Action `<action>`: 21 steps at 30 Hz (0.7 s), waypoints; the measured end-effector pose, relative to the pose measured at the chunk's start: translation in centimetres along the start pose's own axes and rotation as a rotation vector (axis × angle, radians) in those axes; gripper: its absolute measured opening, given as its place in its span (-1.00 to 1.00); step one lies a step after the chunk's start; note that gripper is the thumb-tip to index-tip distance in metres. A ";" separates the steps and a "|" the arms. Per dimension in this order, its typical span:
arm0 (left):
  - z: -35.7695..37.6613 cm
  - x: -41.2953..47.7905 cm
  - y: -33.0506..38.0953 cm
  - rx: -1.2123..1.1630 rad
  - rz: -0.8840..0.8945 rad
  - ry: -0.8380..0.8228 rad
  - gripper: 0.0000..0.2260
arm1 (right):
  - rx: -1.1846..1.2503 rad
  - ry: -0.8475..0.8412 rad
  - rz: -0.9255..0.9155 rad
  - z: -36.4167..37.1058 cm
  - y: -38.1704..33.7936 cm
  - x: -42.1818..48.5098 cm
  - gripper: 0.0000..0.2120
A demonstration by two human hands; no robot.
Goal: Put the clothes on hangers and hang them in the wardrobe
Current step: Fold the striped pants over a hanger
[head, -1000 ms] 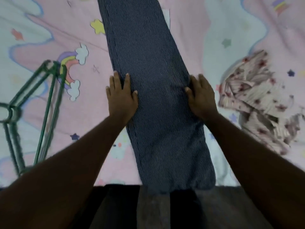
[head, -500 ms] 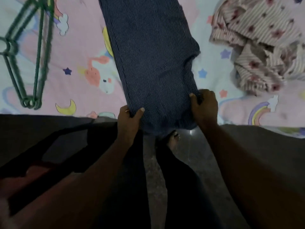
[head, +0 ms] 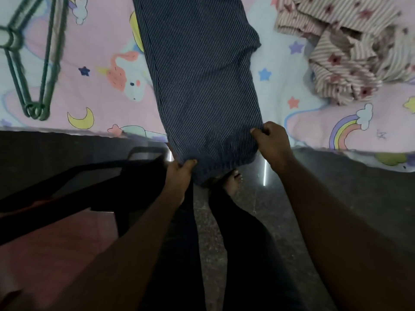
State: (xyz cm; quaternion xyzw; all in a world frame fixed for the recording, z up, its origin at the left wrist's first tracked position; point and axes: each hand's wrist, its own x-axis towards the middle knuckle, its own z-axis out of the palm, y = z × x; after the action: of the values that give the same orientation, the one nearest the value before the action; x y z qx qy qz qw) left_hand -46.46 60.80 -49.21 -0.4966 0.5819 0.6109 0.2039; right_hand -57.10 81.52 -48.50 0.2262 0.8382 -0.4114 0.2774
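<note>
A dark blue pinstriped garment (head: 199, 70) lies lengthwise on the bed, its near end hanging over the bed's edge. My left hand (head: 178, 176) pinches the garment's lower left corner. My right hand (head: 271, 142) grips its lower right edge. Green hangers (head: 33, 63) lie together on the sheet at the far left, away from both hands. A crumpled pink striped garment with star prints (head: 350, 52) sits at the upper right.
The bed has a pink and pale blue sheet (head: 96, 70) with unicorns, moons and rainbows. Its edge runs across the view in front of me. Below are a dark speckled floor (head: 251, 198), my legs and a bare foot (head: 233, 182).
My hands slid from flat at the garment's middle sides down to its near end and closed on it. The view dropped toward the bed's edge and floor.
</note>
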 end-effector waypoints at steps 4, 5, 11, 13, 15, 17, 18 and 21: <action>-0.9 -2.3 1.5 -0.231 -0.073 0.007 -0.73 | 0.366 -0.016 0.097 -0.7 1.2 -1.5 -0.73; -1.1 -3.0 2.0 -0.266 -0.073 0.002 -0.72 | 0.408 0.000 0.101 -0.8 1.3 -2.1 -0.76; -1.8 -6.0 5.2 -0.392 0.131 -0.027 -0.44 | 0.778 -0.187 0.174 -1.0 -1.3 -5.2 -0.67; -2.0 -6.6 6.5 -0.347 0.169 -0.037 -0.44 | 0.829 -0.244 0.210 -1.0 -2.9 -5.7 -0.52; -2.5 -6.8 8.1 -0.307 0.189 -0.006 -0.61 | 0.802 -0.161 0.168 -1.7 -5.7 -5.9 -0.53; -3.1 -6.7 10.4 -0.295 0.222 0.040 -0.84 | 0.827 -0.100 0.126 -2.9 -8.9 -6.0 -0.66; -3.5 -6.6 11.8 -0.297 0.242 0.037 -0.92 | 0.848 -0.105 0.111 -3.3 -10.4 -5.9 -0.76; -4.5 -5.4 17.0 -0.428 0.257 -0.103 -0.83 | 0.946 -0.227 0.019 -4.3 -14.9 -4.4 -0.78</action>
State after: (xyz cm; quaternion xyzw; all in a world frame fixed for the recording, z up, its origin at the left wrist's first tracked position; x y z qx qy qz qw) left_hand -56.59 54.43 -35.20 -0.4187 0.4866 0.7655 0.0442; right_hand -64.05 76.05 -35.00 0.2889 0.5216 -0.7667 0.2378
